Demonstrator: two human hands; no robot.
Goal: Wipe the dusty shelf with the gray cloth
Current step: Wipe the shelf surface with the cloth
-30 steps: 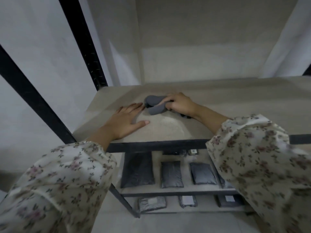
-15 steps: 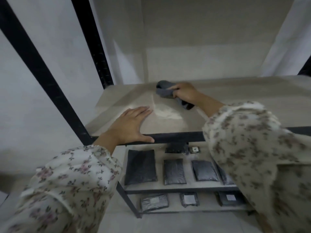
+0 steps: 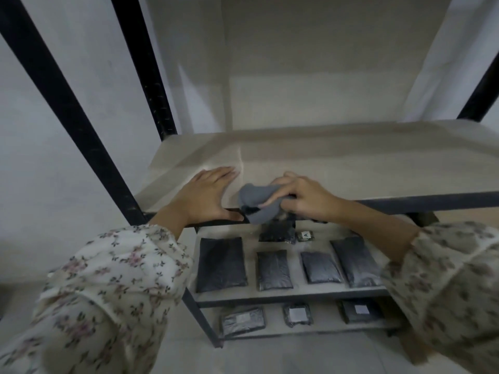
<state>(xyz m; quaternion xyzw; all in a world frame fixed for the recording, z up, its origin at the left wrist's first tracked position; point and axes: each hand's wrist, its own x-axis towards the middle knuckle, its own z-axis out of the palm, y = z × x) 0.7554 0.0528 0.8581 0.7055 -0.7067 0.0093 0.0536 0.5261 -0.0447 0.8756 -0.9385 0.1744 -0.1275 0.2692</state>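
The beige shelf board (image 3: 351, 163) of a black metal rack runs across the middle of the view, with pale wiped streaks near its left part. My right hand (image 3: 305, 198) grips the bunched gray cloth (image 3: 256, 203) at the shelf's front edge, and part of the cloth hangs over the black front rail. My left hand (image 3: 208, 195) lies flat on the board just left of the cloth, fingers straight, thumb on the rail.
Black uprights (image 3: 67, 103) stand at the left and one at the far right (image 3: 480, 95). A lower shelf (image 3: 297, 292) holds several dark packets (image 3: 221, 264), and another below holds more (image 3: 241, 321). Pale walls close in behind and at the sides.
My right hand pushed the cloth to the back of the shelf and has now pulled it forward to the front rail. The left hand stayed flat on the board near the front edge.
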